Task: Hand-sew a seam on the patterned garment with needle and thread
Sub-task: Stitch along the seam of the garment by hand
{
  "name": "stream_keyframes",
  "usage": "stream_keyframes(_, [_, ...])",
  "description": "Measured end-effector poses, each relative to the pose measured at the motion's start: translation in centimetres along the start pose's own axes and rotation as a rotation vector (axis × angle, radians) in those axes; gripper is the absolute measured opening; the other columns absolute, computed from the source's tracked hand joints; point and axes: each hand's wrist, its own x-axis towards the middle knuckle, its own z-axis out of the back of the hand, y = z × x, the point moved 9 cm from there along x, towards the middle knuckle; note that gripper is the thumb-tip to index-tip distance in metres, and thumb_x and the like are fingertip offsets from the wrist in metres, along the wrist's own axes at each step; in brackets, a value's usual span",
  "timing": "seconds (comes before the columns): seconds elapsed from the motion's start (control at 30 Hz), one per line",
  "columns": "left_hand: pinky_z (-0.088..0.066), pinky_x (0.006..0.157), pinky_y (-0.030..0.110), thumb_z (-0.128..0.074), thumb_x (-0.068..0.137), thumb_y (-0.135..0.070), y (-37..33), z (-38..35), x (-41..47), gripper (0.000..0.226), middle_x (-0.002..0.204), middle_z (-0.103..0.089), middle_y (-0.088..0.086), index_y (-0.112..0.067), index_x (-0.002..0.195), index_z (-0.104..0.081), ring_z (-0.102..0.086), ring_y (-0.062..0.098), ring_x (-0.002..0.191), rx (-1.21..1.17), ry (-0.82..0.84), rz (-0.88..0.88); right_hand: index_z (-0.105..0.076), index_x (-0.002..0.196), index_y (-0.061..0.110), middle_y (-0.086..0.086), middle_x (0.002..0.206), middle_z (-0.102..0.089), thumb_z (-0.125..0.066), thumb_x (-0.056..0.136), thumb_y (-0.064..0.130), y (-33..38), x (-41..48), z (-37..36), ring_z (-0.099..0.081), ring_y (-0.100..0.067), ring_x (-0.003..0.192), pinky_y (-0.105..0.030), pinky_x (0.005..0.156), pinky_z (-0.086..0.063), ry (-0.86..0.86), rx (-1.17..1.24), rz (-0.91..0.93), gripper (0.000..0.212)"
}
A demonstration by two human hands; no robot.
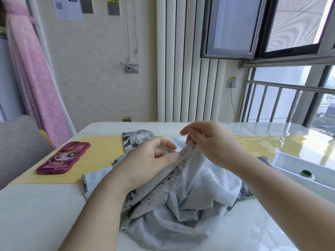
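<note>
The patterned garment point(163, 192) is heaped mid-desk toward the near edge, grey print side & plain white lining both showing, w/ its far part reaching over the yellow mat point(101, 151). One fold is lifted off the desk point(36, 214) into a raised ridge, the seam edge point(183, 160), prob. so the layers stay lined up & the needle can pass through w/o catching the cloth underneath. The left hand point(152, 160) sits just left of that ridge, fingers curled, thumb & fingertips pinching the fold to hold it taut; the wrist rests on the bunched fabric. The right hand point(208, 140) is at the ridge's far end, raised a bit above it, fingers closed in a pinch on the needle point(187, 122), whose bare end pokes up past the fingertips; whether that end is point or eye is too small to tell. My read: a stitch is being drawn through. The white thread point(183, 187) hangs slack in a loose loop over the lining below the right hand, so it needs pulling up before the next stitch, else it may tangle. A pink phone point(63, 158) lies on the mat near the desk's left edge, well apart from the work. A white box point(304, 167) w/ a small green item point(306, 173) inside sits by the right edge, w/in easy reach of the right hand.
</note>
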Motion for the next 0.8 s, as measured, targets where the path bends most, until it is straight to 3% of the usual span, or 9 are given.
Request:
stream_keyframes(0.1, [-0.051, 0.093, 0.037, -0.07, 0.085, -0.026, -0.3, -0.5, -0.2, 0.01, 0.092, -0.072, 0.007, -0.023, 0.092, -0.065, -0.065, 0.013, 0.085, -0.062, 0.028, 0.013, -0.064, 0.085, 0.027, 0.01, 0.074, -0.063, -0.042, 0.098, 0.016, 0.3, 0.2, 0.0, -0.053, -0.004, 0.061, -0.011, 0.052, -0.038, 0.001, 0.001, 0.011, 0.028])
stream_keyframes(0.2, [-0.047, 0.077, 0.021, -0.062, 0.089, -0.024, -0.7, -0.3, -0.2, 0.004, 0.082, -0.068, -0.004, -0.021, 0.089, -0.065, -0.059, 0.005, 0.076, -0.136, -0.001, 0.001, -0.064, 0.085, 0.027, 0.011, 0.074, -0.063, -0.041, 0.098, 0.015, 0.4, 0.2, 0.0, -0.053, -0.001, 0.062, -0.011, 0.054, -0.039, 0.005, -0.009, 0.017, 0.028])
stream_keyframes(0.3, [-0.041, 0.074, 0.022, -0.062, 0.089, -0.02, -0.9, -0.1, -0.1, 0.003, 0.077, -0.064, -0.008, -0.022, 0.087, -0.064, -0.052, 0.009, 0.075, -0.165, -0.034, -0.028, -0.064, 0.085, 0.027, 0.011, 0.073, -0.063, -0.042, 0.098, 0.015, 0.5, 0.2, 0.1, -0.053, 0.0, 0.061, -0.011, 0.054, -0.039, 0.007, -0.027, 0.021, 0.028])
stream_keyframes(0.43, [-0.045, 0.073, 0.015, -0.066, 0.086, -0.008, -2.0, 0.0, -0.2, 0.02, 0.077, -0.062, -0.006, -0.025, 0.077, -0.065, -0.056, 0.006, 0.074, -0.136, -0.03, -0.134, -0.063, 0.083, 0.026, 0.012, 0.072, -0.063, -0.042, 0.098, 0.014, 0.5, 0.4, 0.2, -0.054, -0.004, 0.062, -0.016, 0.057, -0.041, 0.004, -0.03, 0.014, 0.028])
stream_keyframes(0.67, [-0.036, 0.06, 0.008, -0.057, 0.084, -0.001, -3.8, -0.2, -0.9, 0.037, 0.082, -0.056, -0.012, -0.034, 0.069, -0.064, -0.047, 0.001, 0.061, 0.391, -0.15, -0.189, -0.064, 0.085, 0.022, 0.01, 0.071, -0.063, -0.041, 0.097, 0.012, 0.0, 0.9, -0.1, -0.052, 0.002, 0.048, -0.01, 0.049, -0.038, 0.006, -0.023, -0.009, 0.028])
stream_keyframes(0.8, [-0.032, 0.067, 0.003, -0.053, 0.085, 0.0, -4.7, 0.4, -0.8, 0.029, 0.1, -0.056, -0.015, -0.02, 0.083, -0.073, -0.049, -0.008, 0.073, 0.528, -0.284, -0.265, -0.064, 0.085, 0.019, 0.007, 0.07, -0.065, -0.04, 0.097, 0.01, 0.1, 1.3, -0.1, -0.065, -0.012, 0.062, -0.013, 0.052, -0.045, -0.007, -0.01, -0.008, 0.029])
